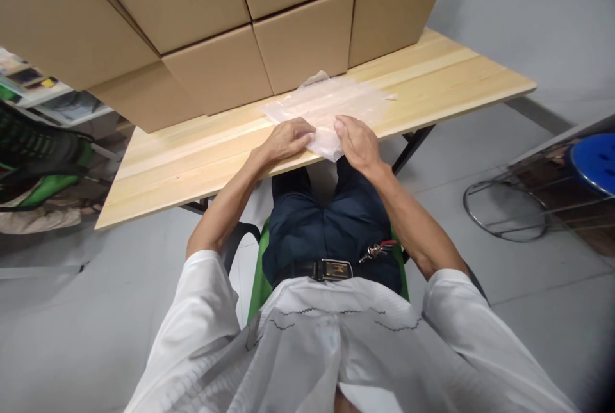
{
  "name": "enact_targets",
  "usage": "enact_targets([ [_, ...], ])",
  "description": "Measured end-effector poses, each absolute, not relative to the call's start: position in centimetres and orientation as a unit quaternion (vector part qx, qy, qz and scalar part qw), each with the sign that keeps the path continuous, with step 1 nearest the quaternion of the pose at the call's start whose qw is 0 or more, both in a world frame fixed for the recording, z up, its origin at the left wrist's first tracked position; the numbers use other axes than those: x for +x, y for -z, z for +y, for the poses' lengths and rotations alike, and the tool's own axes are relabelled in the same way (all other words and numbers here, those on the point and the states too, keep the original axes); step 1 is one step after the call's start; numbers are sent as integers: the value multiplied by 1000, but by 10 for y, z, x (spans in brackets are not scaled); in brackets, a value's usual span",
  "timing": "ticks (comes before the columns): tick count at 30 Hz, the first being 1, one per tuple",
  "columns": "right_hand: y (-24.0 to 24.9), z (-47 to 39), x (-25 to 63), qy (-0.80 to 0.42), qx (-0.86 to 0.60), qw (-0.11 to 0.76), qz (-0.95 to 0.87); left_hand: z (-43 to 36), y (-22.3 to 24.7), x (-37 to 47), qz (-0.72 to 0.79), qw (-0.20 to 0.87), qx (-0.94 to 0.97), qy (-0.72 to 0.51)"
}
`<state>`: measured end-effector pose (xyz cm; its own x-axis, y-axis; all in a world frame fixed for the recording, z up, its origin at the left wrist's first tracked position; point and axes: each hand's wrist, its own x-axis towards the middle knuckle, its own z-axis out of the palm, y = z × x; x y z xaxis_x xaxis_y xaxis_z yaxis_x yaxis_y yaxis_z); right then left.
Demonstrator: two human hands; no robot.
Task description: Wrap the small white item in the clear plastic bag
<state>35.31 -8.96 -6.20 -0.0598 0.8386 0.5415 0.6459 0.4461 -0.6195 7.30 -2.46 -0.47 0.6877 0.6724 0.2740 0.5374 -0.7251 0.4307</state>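
Several thin, translucent plastic bags lie in a flat, loose pile on the wooden table, with one corner hanging over its front edge. My left hand rests at the table's edge, its fingers curled and pinching the near left side of the plastic. On the other side, my right hand has thumb and fingers closed on the near right part of the same plastic. Between both hands the film is creased. Whether they grip one bag or more, I cannot tell.
Stacked cardboard boxes stand right behind the bags on the wooden table. To the right are a blue stool and a metal ring base. A black and green chair stands at the left, near shelves.
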Motion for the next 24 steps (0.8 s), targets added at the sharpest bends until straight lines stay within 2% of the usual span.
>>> enact_targets([
  [6, 71, -83, 362, -109, -520, 430, -730, -22, 8, 74, 310, 191, 909, -202],
  [13, 59, -83, 371, -123, -491, 390, -769, -21, 10, 71, 305, 229, 901, -205],
  [24, 59, -83, 372, -144, -484, 405, -762, -25, 14, 68, 291, 259, 897, -210],
])
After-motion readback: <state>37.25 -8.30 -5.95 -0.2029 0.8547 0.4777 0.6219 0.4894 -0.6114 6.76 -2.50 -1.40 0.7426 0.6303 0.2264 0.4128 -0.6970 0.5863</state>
